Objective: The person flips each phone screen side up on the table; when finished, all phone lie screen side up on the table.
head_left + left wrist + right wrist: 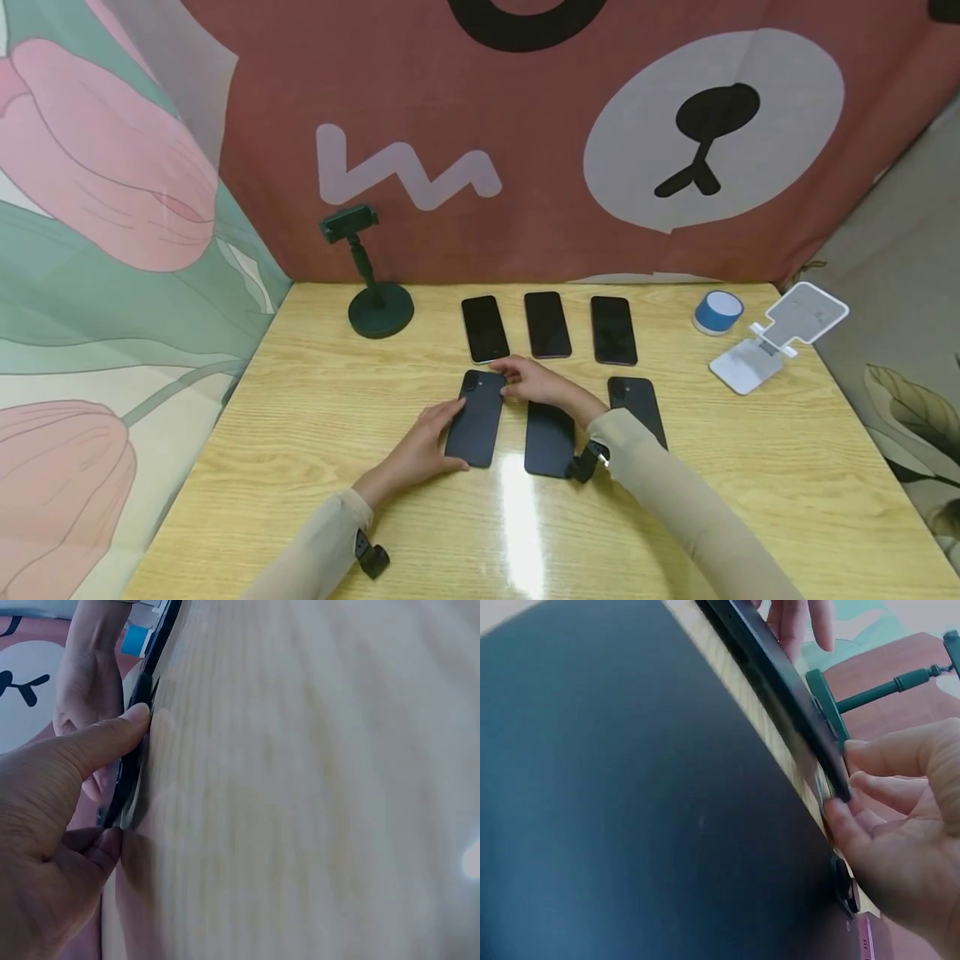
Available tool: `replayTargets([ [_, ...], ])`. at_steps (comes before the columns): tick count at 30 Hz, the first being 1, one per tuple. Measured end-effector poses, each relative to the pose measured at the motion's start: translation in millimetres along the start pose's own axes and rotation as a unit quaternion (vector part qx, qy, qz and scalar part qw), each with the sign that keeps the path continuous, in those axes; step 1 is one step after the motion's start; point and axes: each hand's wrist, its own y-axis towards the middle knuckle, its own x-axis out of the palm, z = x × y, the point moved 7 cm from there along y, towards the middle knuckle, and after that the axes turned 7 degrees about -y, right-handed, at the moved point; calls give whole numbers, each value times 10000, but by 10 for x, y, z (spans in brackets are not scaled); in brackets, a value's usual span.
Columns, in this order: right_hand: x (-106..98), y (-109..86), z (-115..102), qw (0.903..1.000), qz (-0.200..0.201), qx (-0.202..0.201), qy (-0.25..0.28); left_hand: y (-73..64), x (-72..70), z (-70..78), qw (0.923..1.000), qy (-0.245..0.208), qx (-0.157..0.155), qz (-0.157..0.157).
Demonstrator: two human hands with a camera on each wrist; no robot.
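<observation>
Two rows of dark smartphones lie on the table. My left hand point(427, 446) grips the front row's left smartphone point(477, 421) by its left edge and near corner. This phone lies with its back and camera facing up. At its far right corner, my right hand point(536, 382) pinches it between thumb and fingers. The left wrist view shows the left thumb point(112, 739) on the phone's edge, with fingertips at its other end. Partly under my right forearm lies the middle smartphone point(550, 442). The right smartphone point(637, 404) is partly covered by the sleeve.
Behind lie three screen-up phones: a left one point(485, 329), a middle one point(547, 325) and a right one point(613, 331). A dark green phone stand point(381, 311) stands at the back left. At the right are a blue tape roll point(717, 313) and a white folding stand point(746, 367).
</observation>
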Motion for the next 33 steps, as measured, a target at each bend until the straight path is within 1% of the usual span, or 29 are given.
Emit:
replayTargets([
  [2,0,11,8,9998,49,21,211,-4,-3,-6,9998,-197,-20,-20],
  [5,-5,30,23,9993,179,74,325,3,-13,-14,9985,-551,-36,25],
  [8,-13,38,48,9984,346,111,444,16,-18,-16,9944,-1051,-52,72],
  [11,-13,24,78,9968,418,136,666,18,-13,-19,9914,-1303,-139,61],
  [13,-14,10,80,9960,434,86,781,13,-10,-16,9910,-1321,-225,31],
  [19,-86,-50,10,9950,621,12,783,6,-20,36,9930,-1107,-402,-98],
  [24,-163,-73,-43,9902,757,-157,1165,33,-64,98,9921,-1142,-520,-87],
  [26,-192,-82,-58,9884,806,-178,1273,45,-88,125,9902,-1271,-569,-43],
  [29,-223,-100,-65,9863,833,-64,1423,61,-120,161,9871,-1471,-635,23],
  [33,-249,-117,-54,9842,825,150,1561,83,-144,185,9791,-1885,-752,93],
])
